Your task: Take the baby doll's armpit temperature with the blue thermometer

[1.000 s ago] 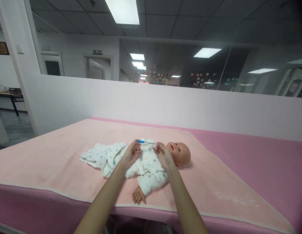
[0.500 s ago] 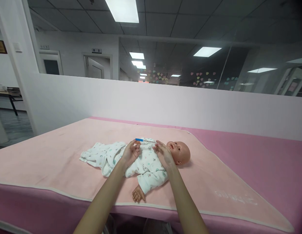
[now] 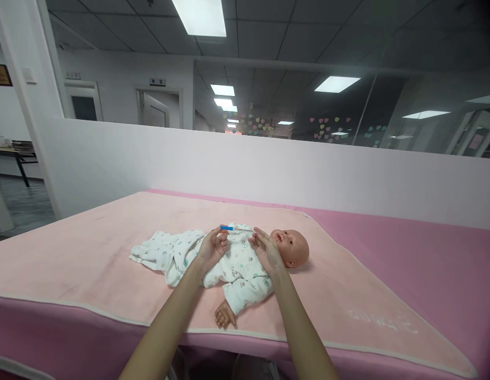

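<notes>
A thin thermometer (image 3: 226, 228) with a blue end lies level between my two hands, above a baby doll's chest. My left hand (image 3: 215, 246) pinches the blue end, its other fingers curled. At the slender clear end, my right hand (image 3: 264, 248) has its fingertips closed on the tip, though the exact grip is partly hidden. Below them the baby doll (image 3: 239, 263) lies on its back in a white patterned outfit, its bare head (image 3: 295, 248) to the right. One doll hand (image 3: 224, 315) rests toward the near edge.
A peach mat (image 3: 90, 237) covers much of the pink padded table (image 3: 426, 248). Behind it stands a low white wall (image 3: 268, 169) with glass above. At the far left is a desk (image 3: 11, 153) with things on it.
Both hands stay nearly in place. The thermometer has turned slightly in the fingers, so its blue end looks a little lower and further right.
</notes>
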### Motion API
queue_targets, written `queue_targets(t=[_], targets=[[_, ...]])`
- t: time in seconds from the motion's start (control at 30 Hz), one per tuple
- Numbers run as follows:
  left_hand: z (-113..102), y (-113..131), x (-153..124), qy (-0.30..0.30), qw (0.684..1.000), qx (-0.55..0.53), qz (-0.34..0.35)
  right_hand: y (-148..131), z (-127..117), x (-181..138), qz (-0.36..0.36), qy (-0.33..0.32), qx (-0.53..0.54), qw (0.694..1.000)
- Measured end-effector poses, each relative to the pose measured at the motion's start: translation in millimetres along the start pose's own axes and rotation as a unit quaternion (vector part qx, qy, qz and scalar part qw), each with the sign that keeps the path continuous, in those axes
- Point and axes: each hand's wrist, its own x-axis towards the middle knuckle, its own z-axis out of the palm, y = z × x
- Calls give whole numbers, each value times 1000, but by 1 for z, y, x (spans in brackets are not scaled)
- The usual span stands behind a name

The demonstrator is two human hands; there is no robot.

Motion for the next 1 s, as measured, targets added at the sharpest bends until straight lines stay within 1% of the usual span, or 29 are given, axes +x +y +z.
queue_targets(t=[0.17,0.83,0.93,1.0], targets=[[1,0,-1,0,1000,3,-2,-1,-1,0,13,-4,7,1000],[-2,0,0,-4,1000,9,7,0,-3,1,10,-4,-4,1000],[-3,0,0,-7,1000,7,0,-2,0,0,-5,-6,-15,1000],[-4,0,0,-6,1000,13,-11,-1,6,-2,-30,-13,-48,998]])
